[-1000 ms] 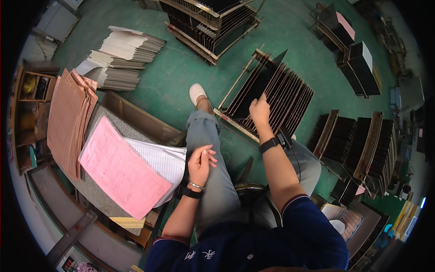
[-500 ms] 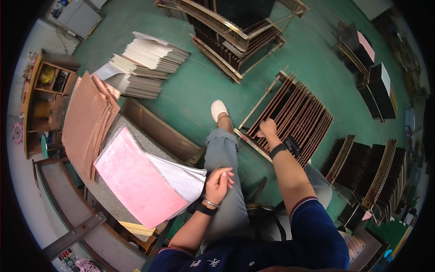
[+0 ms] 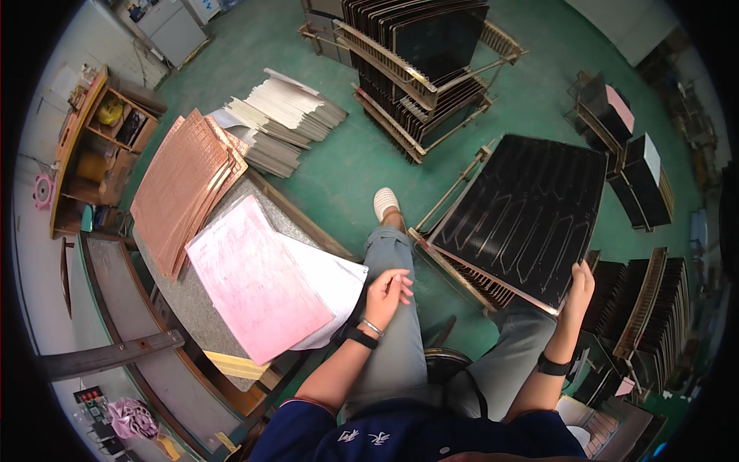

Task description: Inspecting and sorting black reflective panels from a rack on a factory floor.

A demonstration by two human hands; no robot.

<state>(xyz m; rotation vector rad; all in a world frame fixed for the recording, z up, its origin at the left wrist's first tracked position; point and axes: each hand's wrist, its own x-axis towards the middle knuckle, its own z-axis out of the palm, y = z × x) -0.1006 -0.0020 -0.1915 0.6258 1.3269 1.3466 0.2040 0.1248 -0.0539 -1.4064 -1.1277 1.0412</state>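
Note:
My right hand (image 3: 579,295) grips the lower right corner of a large flat black panel (image 3: 523,215). Wavy line patterns run over its dark face, and a thin copper-coloured edge shows along its lower side. The panel is tilted above a slotted metal rack (image 3: 462,277), covering most of it. My left hand (image 3: 389,296) lies over my left thigh with its fingers loosely bent and nothing in it. Close by on its left are a pink sheet (image 3: 258,281) and white papers (image 3: 323,289) on a grey speckled tabletop (image 3: 188,312).
Copper-coloured sheets (image 3: 181,192) are stacked at the tabletop's far left. Beyond them, pale boards (image 3: 289,115) lie piled on the green floor. A rack of black panels (image 3: 419,46) stands ahead; more racks (image 3: 647,319) are at the right. A wooden shelf (image 3: 104,154) lines the left wall.
My right hand, earlier over the rack, has moved right and nearer me and now holds the black panel raised above the rack. The left hand stays at my thigh.

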